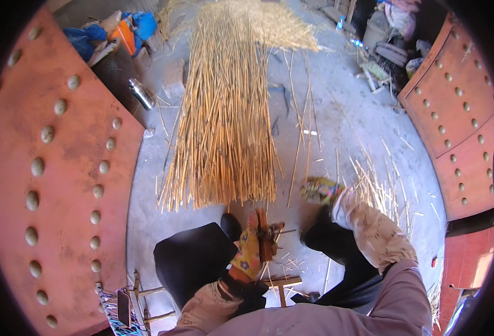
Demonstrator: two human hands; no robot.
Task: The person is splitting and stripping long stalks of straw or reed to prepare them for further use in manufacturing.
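Note:
My left hand (248, 253), in a yellow flowered glove, is closed round a brown wooden tool (266, 242) between my knees. A thin dark rod sticks out of the tool's right side. My right hand (321, 191), in a similar patterned glove, hovers above my right knee; its fingers are blurred, and no held thing can be made out. In front of my feet lies a thick bundle of dry reed stalks (224, 129), cut ends toward me. To the right of my right hand, loose stalks (378, 187) are scattered on the floor.
Studded reddish door panels stand left (62, 185) and right (454, 117). A metal bottle (140, 93) lies beside a brick-like block (173, 78). Near my left leg is a small seat frame with a phone (123, 308). A bucket (377, 29) and clutter sit far right.

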